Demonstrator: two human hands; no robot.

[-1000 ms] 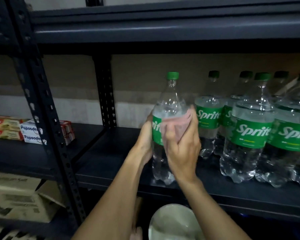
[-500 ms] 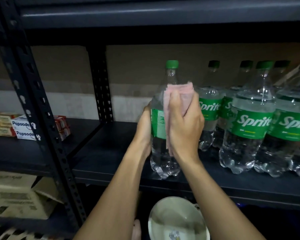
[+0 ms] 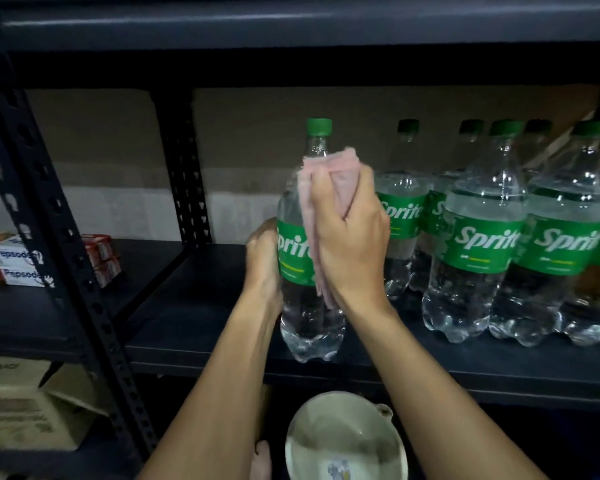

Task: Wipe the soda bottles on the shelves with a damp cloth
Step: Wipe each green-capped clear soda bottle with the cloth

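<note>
Right grip (image 3: 349, 237): folded cloth (image 3: 336, 168) against bottle (image 3: 305, 317).

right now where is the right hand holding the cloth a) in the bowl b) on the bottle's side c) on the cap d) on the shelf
b: the right hand grips the cloth against the side of the bottle, below its cap.

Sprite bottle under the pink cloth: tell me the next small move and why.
Probably slide the pink cloth up over the neck and green cap. The right hand presses the cloth against the Sprite bottle at its shoulder, top edge just below the bare neck, while the left hand grips the bottle at the label, steadying it upright on the shelf.
</note>
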